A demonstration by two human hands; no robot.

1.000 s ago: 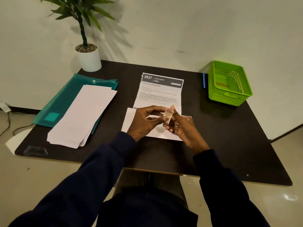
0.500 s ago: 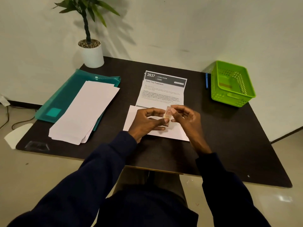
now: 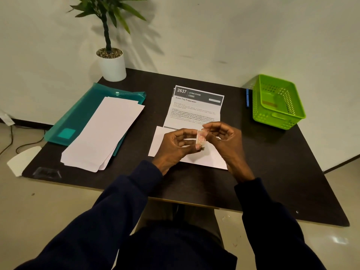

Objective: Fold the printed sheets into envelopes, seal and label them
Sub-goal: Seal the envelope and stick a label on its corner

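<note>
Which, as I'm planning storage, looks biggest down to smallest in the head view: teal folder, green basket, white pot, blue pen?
1. teal folder, even partly covered.
2. green basket.
3. white pot.
4. blue pen, only partly seen.

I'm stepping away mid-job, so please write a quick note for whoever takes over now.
Left hand pinches the small pink label from below; right hand pinches its top edge, both above the white envelope.
The printed sheet lies open beyond the envelope, lower edge hidden by it. More white sheets are stacked on the teal folder, left.
Done: nothing visibly sealed or labelled. Left: folding, sealing, sticking the label.
</note>
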